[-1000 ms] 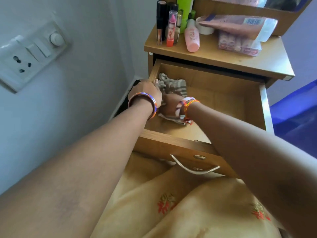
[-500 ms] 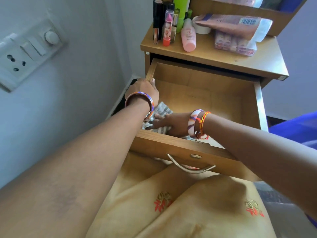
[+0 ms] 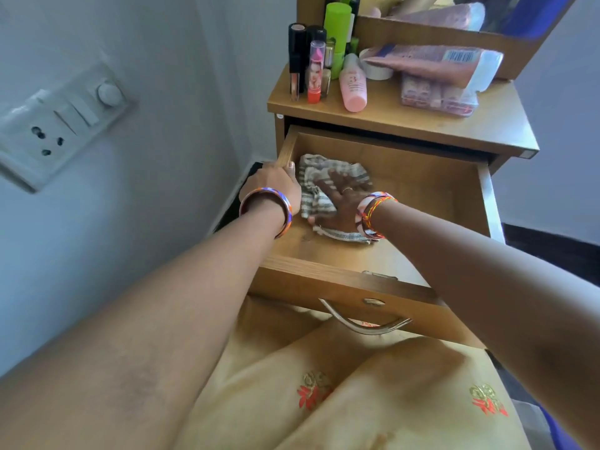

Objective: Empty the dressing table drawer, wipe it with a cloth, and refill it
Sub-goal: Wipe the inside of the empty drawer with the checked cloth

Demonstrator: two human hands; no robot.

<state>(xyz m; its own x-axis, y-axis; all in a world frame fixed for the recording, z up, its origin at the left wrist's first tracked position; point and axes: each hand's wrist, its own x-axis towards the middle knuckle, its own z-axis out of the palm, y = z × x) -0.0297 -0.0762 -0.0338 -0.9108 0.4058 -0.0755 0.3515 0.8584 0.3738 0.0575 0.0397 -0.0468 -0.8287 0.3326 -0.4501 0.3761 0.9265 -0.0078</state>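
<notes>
In the pulled-out drawer (image 3: 448,203), your flat right hand (image 3: 341,203) pressed the cloth (image 3: 316,172); left hand (image 3: 276,181) gripped the drawer's side. You needed firm strokes into corners.

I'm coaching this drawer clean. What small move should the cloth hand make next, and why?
Probably slide the right hand, pressing flat on the striped cloth, toward the drawer's right side. The cloth sits in the left rear corner, the right floor is bare, and the left hand steadies the left wall.

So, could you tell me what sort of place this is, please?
Most likely a bedroom corner at home: a wooden dressing table with cosmetics on top, a mirror behind, and a wall socket panel.
</notes>
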